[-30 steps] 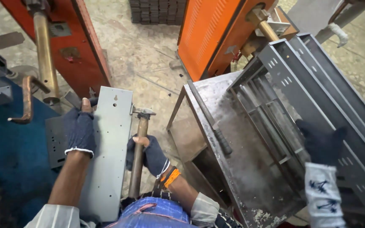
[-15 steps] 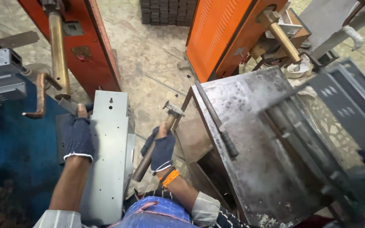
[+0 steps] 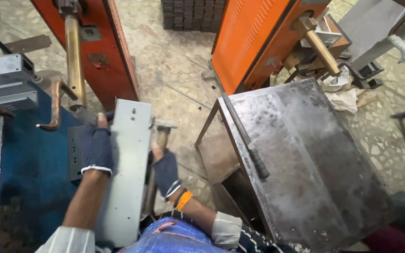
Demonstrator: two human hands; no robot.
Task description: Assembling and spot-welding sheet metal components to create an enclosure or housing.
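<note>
- Gripping the wooden handle of a hammer (image 3: 161,136), the gloved right hand (image 3: 165,169) is closed just below the blurred steel head, which sits at the right edge of the grey sheet-metal panel (image 3: 127,173).
- Pressing flat on that panel's upper left, the gloved left hand (image 3: 95,147) pins it against the lap, fingers not wrapped round anything.
- A glancing blow could, I'd say, skid off the panel edge toward the left fingers.
- The copper welder arm (image 3: 73,63) stands close above; a high backswing might clip it.
- The steel table (image 3: 305,159) crowds the right elbow.
</note>
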